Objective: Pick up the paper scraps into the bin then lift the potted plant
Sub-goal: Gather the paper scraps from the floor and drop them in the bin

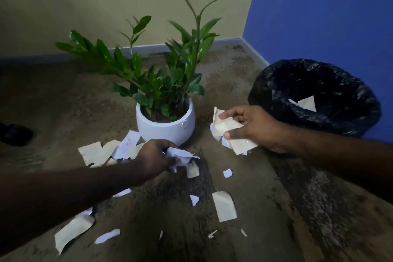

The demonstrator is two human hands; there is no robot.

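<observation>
Paper scraps [225,206], cream and white, lie scattered on the floor [276,208] in front of the potted plant [165,121], which stands upright in a white pot. The left hand [155,158] reaches low, fingers closed on crumpled white scraps. The right hand [253,127] pinches a cream bundle beside the black-lined bin [314,95], which already holds one scrap. No writing is readable

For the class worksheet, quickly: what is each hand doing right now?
Left hand: closed on white paper scraps at the floor by the plant pot.
Right hand: closed on cream paper pieces, beside the bin.
</observation>
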